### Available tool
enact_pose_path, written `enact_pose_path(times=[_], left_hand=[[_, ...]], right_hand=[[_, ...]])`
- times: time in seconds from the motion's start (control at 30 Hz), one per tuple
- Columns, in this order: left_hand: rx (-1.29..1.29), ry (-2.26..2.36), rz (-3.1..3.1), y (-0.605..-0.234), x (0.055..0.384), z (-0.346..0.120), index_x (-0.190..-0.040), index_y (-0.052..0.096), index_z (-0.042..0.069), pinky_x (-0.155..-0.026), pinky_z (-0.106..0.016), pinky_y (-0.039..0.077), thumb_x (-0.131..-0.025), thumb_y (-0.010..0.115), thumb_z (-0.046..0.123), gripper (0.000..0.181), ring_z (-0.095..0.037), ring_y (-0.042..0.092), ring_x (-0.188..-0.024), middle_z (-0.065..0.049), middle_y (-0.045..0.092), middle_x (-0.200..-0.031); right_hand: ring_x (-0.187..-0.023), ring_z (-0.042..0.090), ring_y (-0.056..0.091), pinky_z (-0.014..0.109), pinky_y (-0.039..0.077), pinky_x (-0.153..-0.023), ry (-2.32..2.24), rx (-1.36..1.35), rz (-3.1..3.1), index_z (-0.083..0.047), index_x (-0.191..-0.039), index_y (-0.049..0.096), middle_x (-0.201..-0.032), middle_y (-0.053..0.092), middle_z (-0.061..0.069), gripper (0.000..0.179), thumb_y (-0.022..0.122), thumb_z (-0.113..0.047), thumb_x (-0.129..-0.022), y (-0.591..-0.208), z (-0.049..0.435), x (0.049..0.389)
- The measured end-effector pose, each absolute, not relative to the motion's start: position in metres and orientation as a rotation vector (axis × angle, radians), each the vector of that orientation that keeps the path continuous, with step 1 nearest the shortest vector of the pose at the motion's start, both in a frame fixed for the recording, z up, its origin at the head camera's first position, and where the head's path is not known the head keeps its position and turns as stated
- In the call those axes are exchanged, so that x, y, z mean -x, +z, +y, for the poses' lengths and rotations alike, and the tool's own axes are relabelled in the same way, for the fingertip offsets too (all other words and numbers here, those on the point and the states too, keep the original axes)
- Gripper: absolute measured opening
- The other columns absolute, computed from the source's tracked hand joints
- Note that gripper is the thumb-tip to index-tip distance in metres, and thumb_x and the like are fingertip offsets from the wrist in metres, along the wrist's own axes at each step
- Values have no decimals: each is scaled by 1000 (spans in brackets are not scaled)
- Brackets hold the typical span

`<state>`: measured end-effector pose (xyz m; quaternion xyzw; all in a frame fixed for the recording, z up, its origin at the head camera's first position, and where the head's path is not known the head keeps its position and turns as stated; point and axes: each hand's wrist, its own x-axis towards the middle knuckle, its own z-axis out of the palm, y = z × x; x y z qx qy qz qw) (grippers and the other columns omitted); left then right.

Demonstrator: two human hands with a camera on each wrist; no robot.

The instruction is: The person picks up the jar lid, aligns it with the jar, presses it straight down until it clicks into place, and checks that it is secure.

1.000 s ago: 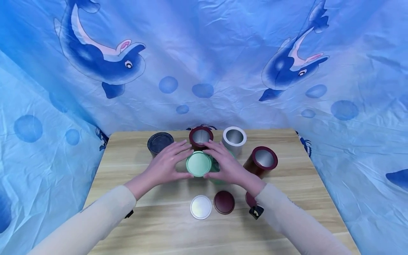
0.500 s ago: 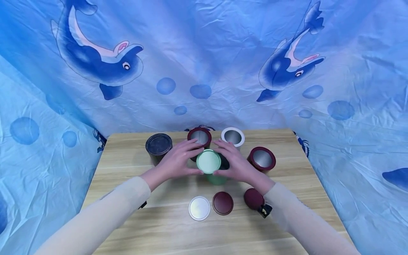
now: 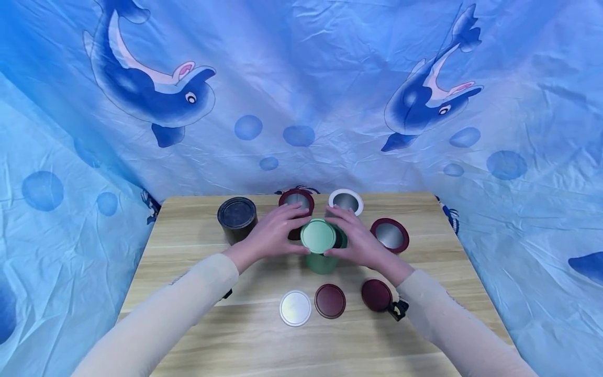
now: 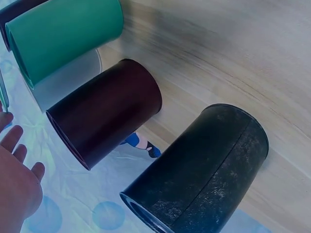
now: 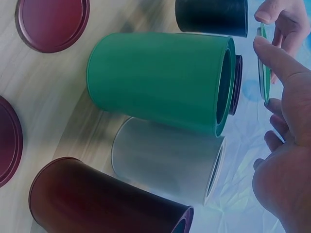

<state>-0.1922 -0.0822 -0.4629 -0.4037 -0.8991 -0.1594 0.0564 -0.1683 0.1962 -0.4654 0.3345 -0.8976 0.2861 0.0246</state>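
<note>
A round green lid (image 3: 318, 236) is held level between both hands, above an upright green can (image 5: 155, 80). My left hand (image 3: 278, 230) pinches its left edge between thumb and fingers. On the opposite edge, my right hand (image 3: 354, 241) grips it the same way. From the right wrist view, the lid stands a short way off the can's open mouth, with a gap between them. Part of the can's dark opening shows beside the lid in the head view; the rest is hidden under it.
Behind stand an open maroon can (image 4: 109, 111) and an open white can (image 3: 346, 203). Another open maroon can (image 5: 104, 199) is at right, a black lidded can (image 3: 237, 214) at left. In front lie a white lid (image 3: 295, 308) and two maroon lids, one central (image 3: 330, 301), one right (image 3: 377, 295).
Both hands have carried the green lid to the right, from left of the green can to over its mouth. The cans and the other lids have stayed put.
</note>
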Motion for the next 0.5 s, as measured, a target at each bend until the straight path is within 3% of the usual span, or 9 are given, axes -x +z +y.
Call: enact_pose_path(times=[0.5], left_hand=[[1227, -464, -2739, -466, 201, -75, -148, 66, 13, -128, -55, 32, -81, 88, 61, 84, -33, 40, -156, -11, 56, -159]], right_hand=[[-158, 40, 33, 67, 21, -128, 881, -1029, -2788, 4, -145, 61, -164, 45, 22, 80, 97, -26, -80, -465, 202, 174]])
